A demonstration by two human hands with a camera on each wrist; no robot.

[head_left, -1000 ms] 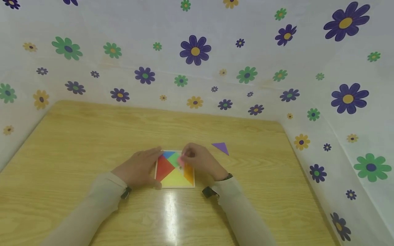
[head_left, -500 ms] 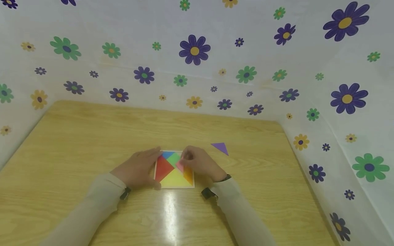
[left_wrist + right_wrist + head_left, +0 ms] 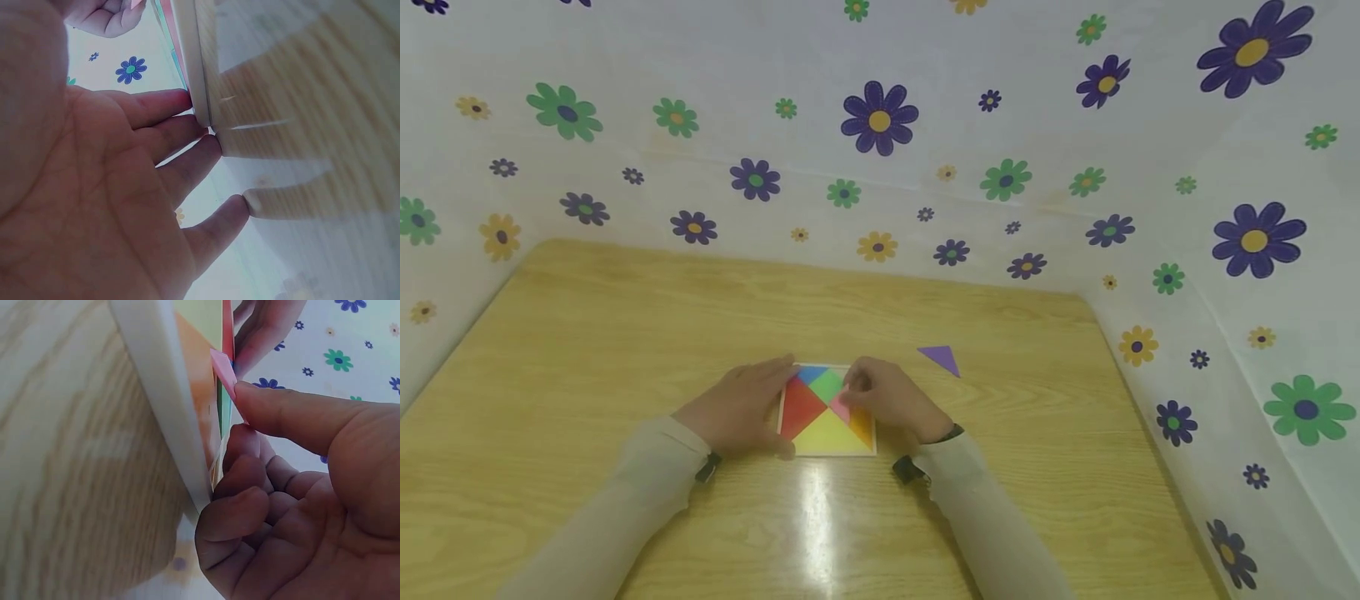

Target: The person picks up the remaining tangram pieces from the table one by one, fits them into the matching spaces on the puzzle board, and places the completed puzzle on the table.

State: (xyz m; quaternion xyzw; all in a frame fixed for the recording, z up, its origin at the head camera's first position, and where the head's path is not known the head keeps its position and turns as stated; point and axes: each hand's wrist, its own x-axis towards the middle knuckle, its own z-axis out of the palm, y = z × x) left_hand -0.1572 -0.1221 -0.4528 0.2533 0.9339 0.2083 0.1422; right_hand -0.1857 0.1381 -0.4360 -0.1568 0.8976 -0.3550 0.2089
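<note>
A square tangram tray (image 3: pixel 835 456) lies mid-table in the head view, holding red (image 3: pixel 800 408), yellow (image 3: pixel 831 437), blue (image 3: pixel 810 372), green (image 3: pixel 826 386) and orange (image 3: pixel 862 428) pieces. My left hand (image 3: pixel 737 407) steadies its left side, fingers fairly straight, with the thumb at the near corner. In the left wrist view, fingertips (image 3: pixel 181 100) touch the tray's edge. Over the tray's right half, my right hand (image 3: pixel 891 400) pinches a pink tangram piece (image 3: pixel 224 370), tilted against the orange one in the right wrist view. That hand hides the tray's far right corner.
A purple triangle (image 3: pixel 942 359) lies on the wooden table (image 3: pixel 1037 467), behind and right of the tray. White cloth (image 3: pixel 700 75) with printed flowers stands along the table's back and sides.
The pink piece has come down lower and turned, its tip now near the tray's middle beside the green and orange pieces. My left hand stays in place; the purple triangle has not moved.
</note>
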